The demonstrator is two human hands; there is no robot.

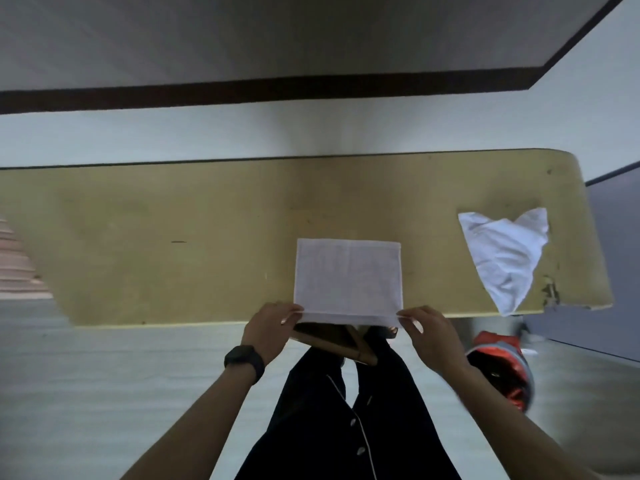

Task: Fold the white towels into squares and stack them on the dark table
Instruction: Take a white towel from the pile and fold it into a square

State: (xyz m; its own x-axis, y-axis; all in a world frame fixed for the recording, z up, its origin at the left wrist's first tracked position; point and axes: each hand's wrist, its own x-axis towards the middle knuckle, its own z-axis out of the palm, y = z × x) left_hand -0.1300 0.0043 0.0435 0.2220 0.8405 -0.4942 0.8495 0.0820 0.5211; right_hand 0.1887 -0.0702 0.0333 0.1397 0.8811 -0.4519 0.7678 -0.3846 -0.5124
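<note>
A white towel [348,277], folded to a flat rectangle, lies on the yellowish table [173,237] at its near edge, the near hem hanging slightly over. My left hand [273,327] pinches the towel's near left corner. My right hand [427,332] pinches the near right corner. A second white towel [502,258] lies crumpled near the table's right end, one tip drooping over the near edge.
A wall with a dark band [277,91] stands behind the table. A red and dark helmet-like object [502,372] sits on the floor at the right. A darker surface [620,254] lies beyond the table's right end. A wooden piece [332,341] shows under the table edge.
</note>
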